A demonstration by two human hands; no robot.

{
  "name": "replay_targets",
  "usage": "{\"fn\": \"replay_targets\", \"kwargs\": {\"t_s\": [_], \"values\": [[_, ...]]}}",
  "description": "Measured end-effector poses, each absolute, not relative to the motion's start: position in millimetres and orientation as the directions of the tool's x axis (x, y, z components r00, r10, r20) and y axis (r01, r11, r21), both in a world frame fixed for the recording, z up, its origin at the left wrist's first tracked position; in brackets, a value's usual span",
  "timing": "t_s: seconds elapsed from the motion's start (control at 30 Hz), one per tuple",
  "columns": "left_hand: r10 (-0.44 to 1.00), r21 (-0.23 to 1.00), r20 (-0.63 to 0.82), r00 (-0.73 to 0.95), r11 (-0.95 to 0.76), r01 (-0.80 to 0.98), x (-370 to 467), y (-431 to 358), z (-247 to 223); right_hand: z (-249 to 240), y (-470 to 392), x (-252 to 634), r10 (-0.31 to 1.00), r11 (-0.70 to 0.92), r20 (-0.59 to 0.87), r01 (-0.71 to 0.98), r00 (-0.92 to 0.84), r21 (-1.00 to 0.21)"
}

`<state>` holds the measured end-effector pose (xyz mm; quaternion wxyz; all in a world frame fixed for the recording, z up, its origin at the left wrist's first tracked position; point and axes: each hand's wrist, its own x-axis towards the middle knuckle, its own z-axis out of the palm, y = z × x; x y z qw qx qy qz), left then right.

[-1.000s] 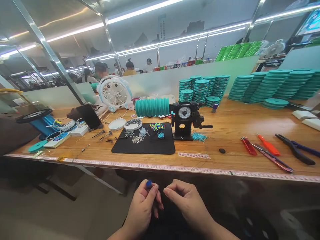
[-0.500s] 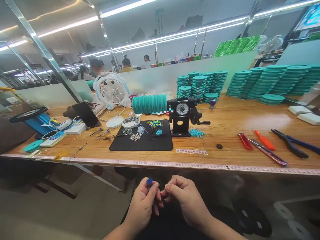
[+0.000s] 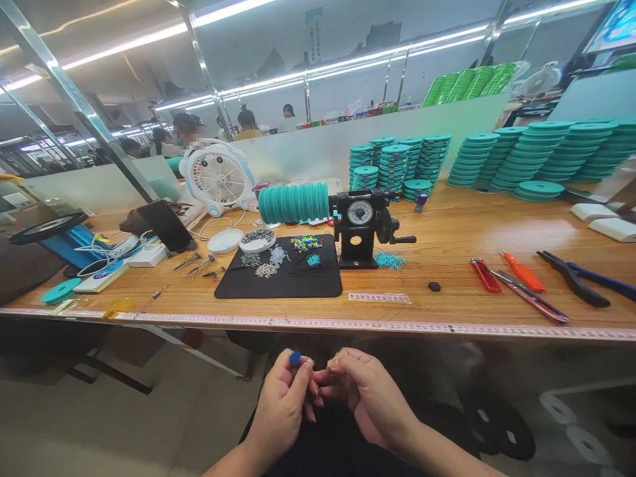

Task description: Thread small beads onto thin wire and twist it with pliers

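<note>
My left hand is in front of the table's near edge, thumb pressed against the index finger. A small blue patch, perhaps tape, shows at that index finger. Close beside it, my right hand has its thumb and index finger pinched together, its other fingers reaching toward the left fingertips. Whatever lies in either pinch is too fine to see. Beyond the hands, a black mat carries colourful beads, small metal parts and light-blue pieces.
A black hand-crank winder holds a row of teal spools. Stacked teal spools stand at the back right. A red-handled cutter, orange screwdriver and pliers lie right. A fan and phone stand left.
My right hand has turned slightly, and its lower fingers now extend more toward the left hand. My left hand keeps its pinch. The view has shifted a little.
</note>
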<state>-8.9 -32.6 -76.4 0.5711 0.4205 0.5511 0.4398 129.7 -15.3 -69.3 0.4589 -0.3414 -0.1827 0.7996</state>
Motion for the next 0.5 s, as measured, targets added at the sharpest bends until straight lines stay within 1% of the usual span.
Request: {"fn": "replay_targets", "kwargs": {"t_s": [0.3, 0.5], "values": [[0.972, 0.971, -0.236, 0.011, 0.235, 0.043, -9.3, -35.2, -75.0, -70.5, -15.2, 130.1, 0.855, -0.517, -0.390, -0.615, -0.341, -0.596], [0.985, 0.980, -0.171, 0.006, 0.170, 0.104, -11.2, -37.0, -78.8, -69.9, -15.3, 129.7, 0.854, -0.518, -0.394, -0.621, -0.339, -0.588]]}}
